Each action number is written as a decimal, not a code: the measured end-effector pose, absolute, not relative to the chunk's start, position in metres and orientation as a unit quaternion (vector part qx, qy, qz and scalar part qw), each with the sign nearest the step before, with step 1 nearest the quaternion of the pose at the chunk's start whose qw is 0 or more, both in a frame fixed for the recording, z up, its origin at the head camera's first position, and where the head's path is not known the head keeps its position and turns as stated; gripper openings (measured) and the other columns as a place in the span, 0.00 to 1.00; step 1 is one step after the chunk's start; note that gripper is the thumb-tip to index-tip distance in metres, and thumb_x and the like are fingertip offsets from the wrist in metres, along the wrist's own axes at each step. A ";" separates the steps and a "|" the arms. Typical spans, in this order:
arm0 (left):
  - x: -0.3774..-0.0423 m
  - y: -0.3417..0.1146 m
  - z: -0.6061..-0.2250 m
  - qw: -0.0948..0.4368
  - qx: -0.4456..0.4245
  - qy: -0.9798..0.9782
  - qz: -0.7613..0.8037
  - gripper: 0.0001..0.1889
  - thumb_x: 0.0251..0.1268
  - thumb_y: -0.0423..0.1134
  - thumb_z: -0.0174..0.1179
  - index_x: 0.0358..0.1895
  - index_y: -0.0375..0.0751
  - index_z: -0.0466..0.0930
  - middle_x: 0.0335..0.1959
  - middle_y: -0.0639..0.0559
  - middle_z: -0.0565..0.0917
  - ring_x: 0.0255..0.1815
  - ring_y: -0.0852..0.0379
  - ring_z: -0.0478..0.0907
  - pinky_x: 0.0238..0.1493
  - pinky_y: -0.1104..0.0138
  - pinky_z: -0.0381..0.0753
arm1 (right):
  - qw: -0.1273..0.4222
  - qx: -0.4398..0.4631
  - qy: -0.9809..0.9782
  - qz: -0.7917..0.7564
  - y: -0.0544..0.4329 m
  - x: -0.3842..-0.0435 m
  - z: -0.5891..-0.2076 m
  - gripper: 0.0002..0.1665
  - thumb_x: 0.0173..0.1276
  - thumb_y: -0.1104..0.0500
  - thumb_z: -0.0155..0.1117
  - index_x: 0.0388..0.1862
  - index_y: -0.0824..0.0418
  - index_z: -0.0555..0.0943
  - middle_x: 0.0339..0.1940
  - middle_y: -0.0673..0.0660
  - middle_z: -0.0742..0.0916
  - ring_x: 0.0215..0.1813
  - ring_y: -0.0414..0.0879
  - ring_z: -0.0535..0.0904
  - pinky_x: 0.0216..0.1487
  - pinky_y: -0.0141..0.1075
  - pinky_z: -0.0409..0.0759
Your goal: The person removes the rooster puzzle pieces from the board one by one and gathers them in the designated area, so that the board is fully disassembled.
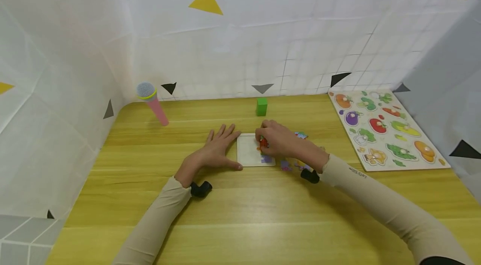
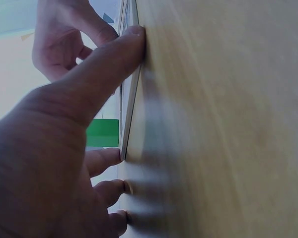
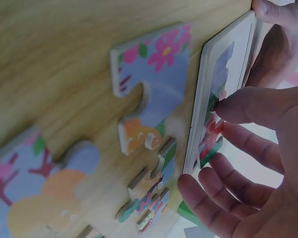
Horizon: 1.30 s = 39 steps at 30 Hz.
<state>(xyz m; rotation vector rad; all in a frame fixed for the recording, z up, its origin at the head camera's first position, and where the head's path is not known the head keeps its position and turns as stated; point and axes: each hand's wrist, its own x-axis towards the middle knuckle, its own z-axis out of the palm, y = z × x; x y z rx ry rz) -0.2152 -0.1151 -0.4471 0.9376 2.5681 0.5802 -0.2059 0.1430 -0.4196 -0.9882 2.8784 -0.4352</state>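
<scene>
Over to the far left, a pink-handled microphone (image 1: 153, 104), grey-headed, ringed in yellow, on the wood-grain tabletop (image 1: 248, 215)! Across to the back, near the middle: 1 green block (image 1: 262, 107). And out right, lying flat, 1 big vegetable board (image 1: 388, 137), with purple eggplant (image 1: 352, 118), red tomato (image 1: 377, 126), orange pumpkin (image 1: 425, 151)! Beyond that, pale sheeting (image 1: 240, 48), faintly gridded, carrying 3 yellow triangles (image 1: 206, 3), plus black triangles (image 1: 340, 78) and grey triangles (image 1: 262, 88).

Small dark lettering (image 1: 357, 172), apparently "Let's Slim", stands on the long beige fabric sleeve (image 1: 385, 200) behind the right hand's (image 1: 279, 139) fingers (image 3: 253, 146).
</scene>
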 end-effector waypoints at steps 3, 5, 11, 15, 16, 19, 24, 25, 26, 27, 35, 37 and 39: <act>-0.215 -0.115 -0.447 0.172 0.331 0.905 0.204 0.60 0.51 0.69 0.69 0.82 0.50 0.46 0.83 0.47 0.37 0.81 0.43 0.27 0.73 0.42 0.27 | 0.021 -0.328 0.933 -0.146 0.144 -0.206 -0.420 0.10 0.60 0.58 0.75 0.39 0.56 0.85 0.39 0.55 0.79 0.37 0.48 0.70 0.34 0.38 0.74; -0.215 -0.115 -0.446 0.172 0.330 0.906 0.202 0.60 0.51 0.69 0.69 0.82 0.50 0.46 0.83 0.47 0.37 0.81 0.43 0.27 0.73 0.42 0.27 | 0.017 -0.333 0.931 -0.147 0.146 -0.206 -0.421 0.10 0.59 0.58 0.76 0.39 0.57 0.85 0.39 0.55 0.79 0.36 0.47 0.71 0.34 0.37 0.74; -0.214 -0.115 -0.449 0.172 0.330 0.906 0.203 0.61 0.50 0.69 0.70 0.82 0.50 0.46 0.83 0.47 0.37 0.81 0.43 0.27 0.73 0.42 0.26 | 0.032 -0.338 0.927 -0.158 0.148 -0.205 -0.420 0.12 0.58 0.60 0.76 0.40 0.58 0.85 0.38 0.55 0.79 0.35 0.44 0.72 0.34 0.35 0.76; -0.214 -0.115 -0.449 0.170 0.333 0.904 0.206 0.60 0.50 0.70 0.69 0.82 0.50 0.47 0.83 0.47 0.37 0.81 0.43 0.27 0.73 0.42 0.26 | 0.038 -0.337 0.925 -0.172 0.149 -0.206 -0.418 0.12 0.57 0.62 0.75 0.40 0.60 0.85 0.39 0.56 0.79 0.35 0.45 0.73 0.35 0.35 0.77; -0.214 -0.114 -0.448 0.170 0.334 0.904 0.207 0.60 0.50 0.70 0.69 0.82 0.50 0.47 0.83 0.47 0.37 0.81 0.43 0.27 0.73 0.42 0.26 | 0.037 -0.337 0.924 -0.175 0.150 -0.206 -0.418 0.12 0.57 0.63 0.75 0.40 0.60 0.84 0.39 0.56 0.79 0.35 0.45 0.73 0.35 0.35 0.77; -0.214 -0.114 -0.448 0.169 0.335 0.904 0.206 0.60 0.50 0.69 0.69 0.82 0.50 0.47 0.83 0.47 0.37 0.81 0.43 0.27 0.73 0.42 0.26 | 0.036 -0.334 0.925 -0.177 0.151 -0.207 -0.418 0.11 0.56 0.63 0.75 0.39 0.60 0.84 0.39 0.56 0.78 0.35 0.45 0.74 0.35 0.35 0.77; -0.215 -0.114 -0.449 0.169 0.331 0.906 0.204 0.60 0.50 0.69 0.70 0.82 0.50 0.47 0.83 0.47 0.37 0.81 0.44 0.27 0.73 0.42 0.27 | 0.035 -0.329 0.928 -0.173 0.150 -0.206 -0.418 0.11 0.57 0.64 0.74 0.39 0.60 0.84 0.38 0.56 0.79 0.35 0.45 0.74 0.36 0.35 0.78; -0.215 -0.114 -0.449 0.168 0.331 0.906 0.203 0.60 0.50 0.70 0.70 0.82 0.50 0.47 0.83 0.47 0.37 0.81 0.44 0.27 0.73 0.42 0.26 | 0.034 -0.328 0.928 -0.173 0.149 -0.206 -0.418 0.11 0.57 0.64 0.74 0.39 0.60 0.84 0.38 0.56 0.79 0.35 0.45 0.75 0.36 0.35 0.78; -0.215 -0.114 -0.449 0.168 0.330 0.906 0.203 0.61 0.50 0.70 0.70 0.82 0.51 0.46 0.83 0.47 0.37 0.81 0.44 0.28 0.73 0.42 0.26 | 0.033 -0.327 0.928 -0.173 0.149 -0.206 -0.417 0.11 0.57 0.64 0.74 0.39 0.60 0.84 0.38 0.56 0.79 0.34 0.45 0.74 0.36 0.35 0.78; -0.215 -0.114 -0.449 0.168 0.330 0.906 0.203 0.61 0.50 0.70 0.70 0.82 0.51 0.46 0.83 0.47 0.38 0.81 0.44 0.28 0.73 0.42 0.26 | 0.031 -0.326 0.929 -0.172 0.149 -0.206 -0.417 0.11 0.57 0.64 0.74 0.39 0.60 0.84 0.38 0.56 0.79 0.34 0.45 0.74 0.36 0.35 0.78; -0.215 -0.114 -0.450 0.167 0.328 0.906 0.207 0.61 0.49 0.70 0.70 0.82 0.50 0.47 0.83 0.47 0.38 0.81 0.43 0.28 0.74 0.43 0.26 | 0.001 -0.333 0.925 -0.183 0.153 -0.200 -0.412 0.11 0.57 0.64 0.76 0.39 0.61 0.84 0.38 0.55 0.79 0.33 0.44 0.74 0.35 0.36 0.77; -0.215 -0.114 -0.450 0.168 0.327 0.907 0.207 0.61 0.49 0.70 0.70 0.82 0.51 0.46 0.83 0.47 0.38 0.81 0.43 0.28 0.74 0.43 0.26 | -0.006 -0.338 0.923 -0.185 0.156 -0.198 -0.411 0.11 0.57 0.65 0.76 0.39 0.61 0.84 0.37 0.55 0.79 0.33 0.44 0.74 0.34 0.36 0.76; -0.215 -0.114 -0.449 0.168 0.327 0.907 0.206 0.61 0.49 0.70 0.70 0.82 0.51 0.46 0.83 0.47 0.38 0.81 0.43 0.28 0.74 0.43 0.26 | -0.013 -0.343 0.921 -0.183 0.159 -0.196 -0.410 0.11 0.57 0.65 0.75 0.39 0.61 0.85 0.37 0.55 0.79 0.33 0.43 0.74 0.34 0.36 0.76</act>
